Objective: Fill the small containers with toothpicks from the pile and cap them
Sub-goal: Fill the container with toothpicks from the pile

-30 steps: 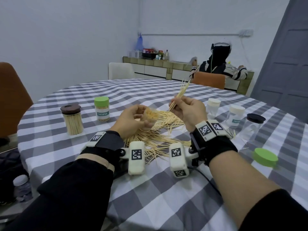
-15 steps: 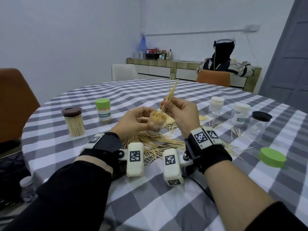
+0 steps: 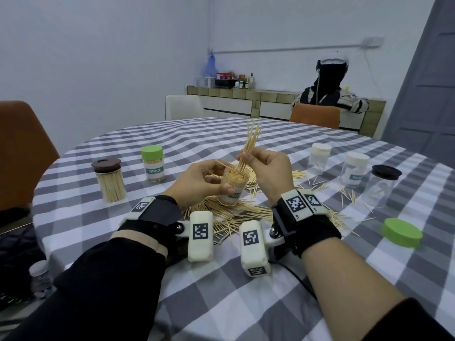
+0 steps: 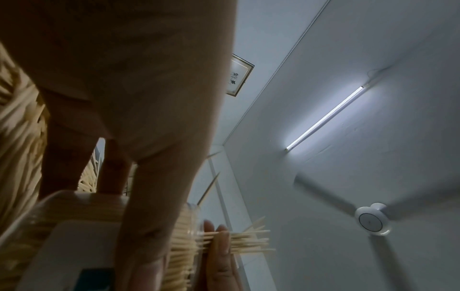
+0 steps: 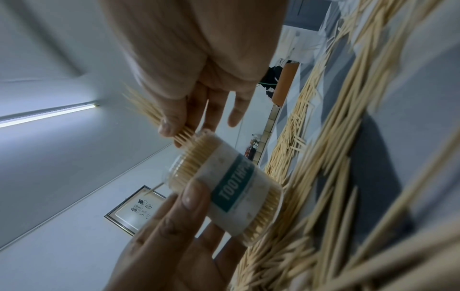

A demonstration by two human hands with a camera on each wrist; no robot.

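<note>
My left hand (image 3: pixel 202 179) grips a small clear container (image 3: pixel 232 187) labelled TOOTHPICK (image 5: pixel 234 185), packed with toothpicks and uncapped, just above the toothpick pile (image 3: pixel 236 212). My right hand (image 3: pixel 266 168) pinches a bundle of toothpicks (image 3: pixel 250 143) upright, its lower ends dipping into the container's mouth. The right wrist view shows the thumb (image 5: pixel 171 120) pressing the bundle (image 5: pixel 144 106) at the container's rim. A loose green cap (image 3: pixel 402 232) lies on the table to the right.
On the left stand a filled brown-lidded jar (image 3: pixel 109 179) and a filled green-capped container (image 3: pixel 152 163). On the right stand two white-capped containers (image 3: pixel 320 158) (image 3: pixel 355 172) and a black-lidded jar (image 3: pixel 382 183). Chairs ring the checked table (image 3: pixel 221 291); a person (image 3: pixel 330 92) sits beyond.
My right hand brought the bundle from a raised, slanted hold down and left to the container's mouth. The left hand turned the container more upright and kept its grip.
</note>
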